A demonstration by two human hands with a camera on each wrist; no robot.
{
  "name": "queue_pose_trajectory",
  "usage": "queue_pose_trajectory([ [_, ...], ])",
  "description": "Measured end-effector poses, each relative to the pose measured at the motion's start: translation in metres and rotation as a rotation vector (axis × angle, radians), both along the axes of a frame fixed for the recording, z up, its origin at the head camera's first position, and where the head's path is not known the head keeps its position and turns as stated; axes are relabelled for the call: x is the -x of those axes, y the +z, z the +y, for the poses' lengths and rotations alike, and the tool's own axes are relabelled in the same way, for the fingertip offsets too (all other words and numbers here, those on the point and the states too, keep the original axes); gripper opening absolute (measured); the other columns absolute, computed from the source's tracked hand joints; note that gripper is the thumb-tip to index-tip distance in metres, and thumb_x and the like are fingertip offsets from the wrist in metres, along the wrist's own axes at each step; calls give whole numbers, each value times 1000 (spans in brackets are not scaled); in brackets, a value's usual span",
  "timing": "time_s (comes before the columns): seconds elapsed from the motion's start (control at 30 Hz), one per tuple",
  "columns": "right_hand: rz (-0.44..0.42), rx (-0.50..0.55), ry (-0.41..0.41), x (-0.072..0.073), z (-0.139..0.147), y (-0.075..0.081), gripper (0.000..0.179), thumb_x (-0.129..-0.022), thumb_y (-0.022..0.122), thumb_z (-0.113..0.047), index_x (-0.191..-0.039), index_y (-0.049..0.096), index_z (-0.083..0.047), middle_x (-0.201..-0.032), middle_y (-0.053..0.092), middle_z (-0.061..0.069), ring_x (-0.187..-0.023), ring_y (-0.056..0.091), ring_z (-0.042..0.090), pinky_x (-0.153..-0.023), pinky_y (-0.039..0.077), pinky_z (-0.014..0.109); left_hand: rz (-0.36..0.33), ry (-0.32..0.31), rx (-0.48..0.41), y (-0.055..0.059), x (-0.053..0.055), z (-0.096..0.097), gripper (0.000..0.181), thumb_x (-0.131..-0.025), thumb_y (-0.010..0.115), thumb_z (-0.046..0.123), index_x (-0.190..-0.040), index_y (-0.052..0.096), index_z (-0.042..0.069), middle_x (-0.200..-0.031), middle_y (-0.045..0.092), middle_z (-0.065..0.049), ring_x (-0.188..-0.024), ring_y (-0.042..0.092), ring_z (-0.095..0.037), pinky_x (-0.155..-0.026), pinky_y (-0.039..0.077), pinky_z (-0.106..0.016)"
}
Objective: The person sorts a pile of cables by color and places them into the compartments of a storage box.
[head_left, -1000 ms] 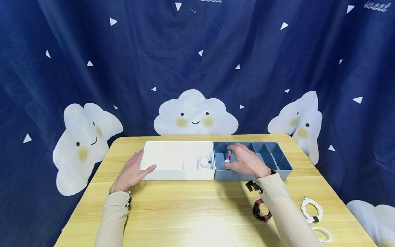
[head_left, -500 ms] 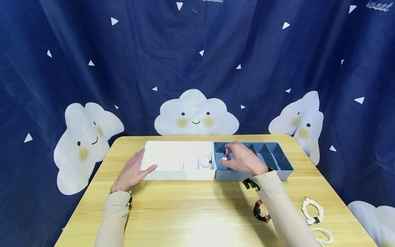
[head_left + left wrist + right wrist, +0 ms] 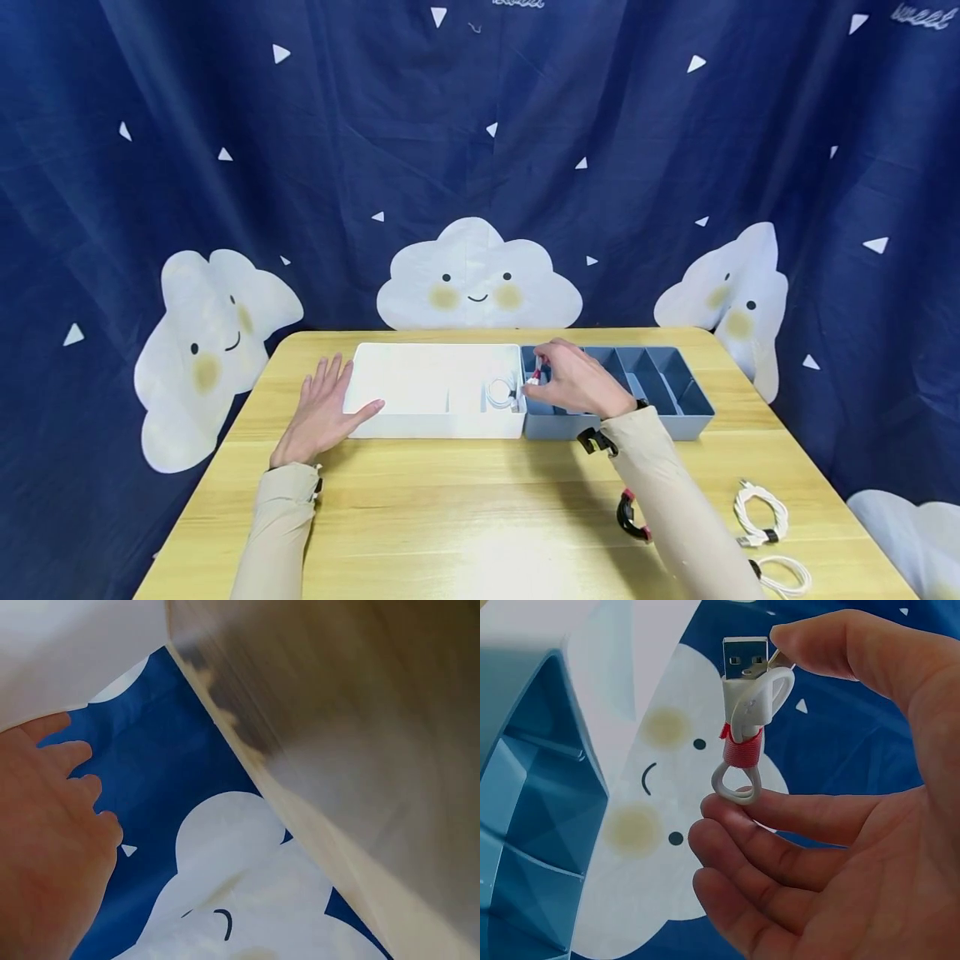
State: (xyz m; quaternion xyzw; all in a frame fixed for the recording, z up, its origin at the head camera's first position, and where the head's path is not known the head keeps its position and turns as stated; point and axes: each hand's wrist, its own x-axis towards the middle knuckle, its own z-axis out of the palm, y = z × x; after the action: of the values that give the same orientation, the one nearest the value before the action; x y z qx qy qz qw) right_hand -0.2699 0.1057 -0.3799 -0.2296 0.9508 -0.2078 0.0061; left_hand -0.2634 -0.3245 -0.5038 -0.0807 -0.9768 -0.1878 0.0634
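My right hand (image 3: 581,379) pinches a short white USB cable (image 3: 742,746) bound with a red tie, its metal plug beside the thumb and its looped end at the index finger. In the head view the hand is over the left end of the blue-grey divided box (image 3: 652,427), close to the white box (image 3: 420,426). The white box has a coiled white cable (image 3: 498,392) in its right compartment. My left hand (image 3: 318,417), fingers spread and straight, lies at the white box's left side, thumb by its front rim.
On the right of the wooden table (image 3: 420,500) lie a black cable coil (image 3: 627,518) with red ties, partly behind my right sleeve, and a white coil (image 3: 780,517) with a black strap. Another white coil (image 3: 798,575) lies nearer. A dark blue curtain (image 3: 337,167) hangs behind.
My right hand has shifted left with the USB cable, from over the blue-grey box toward the white box. My left fingers have spread apart; that hand otherwise stays put.
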Motion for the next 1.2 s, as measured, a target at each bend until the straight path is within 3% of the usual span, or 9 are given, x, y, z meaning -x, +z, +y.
queue_pose_trajectory([
  [0.27, 17, -7, 14, 7, -11, 1, 45, -86, 78, -39, -116, 69, -6, -112, 70, 10, -90, 59, 19, -76, 51, 35, 10, 14, 48, -1, 0, -1, 108, -93, 52, 76, -164, 20, 1, -174, 7, -25, -161, 1, -48, -126, 4, -70],
  [0.43, 37, 12, 55, 13, -16, 0, 28, -85, 78, -35, -89, 65, -10, -86, 63, 6, -78, 51, 18, -65, 42, 31, 14, 20, 60, -2, 1, -1, 109, -92, 52, 77, -164, 21, 1, -174, 8, -24, -161, 1, -48, -127, 2, -69],
  [0.53, 49, 15, 72, 16, -21, 0, 28, -84, 78, -33, -82, 62, -10, -78, 53, 1, -74, 48, 17, -61, 37, 29, 10, 22, 56, -2, 1, 0, 109, -92, 52, 77, -164, 21, 1, -174, 8, -24, -161, 1, -48, -127, 0, -69],
  [0.67, 36, 10, 76, 20, -26, 0, 32, -85, 78, -34, -84, 63, -6, -77, 48, 0, -73, 47, 17, -61, 37, 29, 4, 22, 48, -1, 1, 0, 109, -92, 52, 77, -164, 20, 1, -174, 7, -24, -161, -2, -47, -127, -1, -69],
  [0.9, 36, 10, 79, 25, -35, -1, 28, -84, 78, -33, -87, 67, -6, -81, 58, 1, -69, 50, 16, -63, 42, 28, -2, 19, 36, -1, 1, 0, 109, -92, 51, 77, -165, 19, 2, -174, 6, -24, -162, -5, -46, -127, -1, -70],
  [1.2, 19, 25, 102, 32, -47, -4, 21, -84, 76, -29, -81, 65, -11, -77, 55, 0, -58, 41, 12, -57, 34, 27, -6, 15, 32, -2, 2, 0, 110, -92, 52, 78, -165, 17, 4, -174, 7, -24, -162, -5, -45, -127, 0, -70],
])
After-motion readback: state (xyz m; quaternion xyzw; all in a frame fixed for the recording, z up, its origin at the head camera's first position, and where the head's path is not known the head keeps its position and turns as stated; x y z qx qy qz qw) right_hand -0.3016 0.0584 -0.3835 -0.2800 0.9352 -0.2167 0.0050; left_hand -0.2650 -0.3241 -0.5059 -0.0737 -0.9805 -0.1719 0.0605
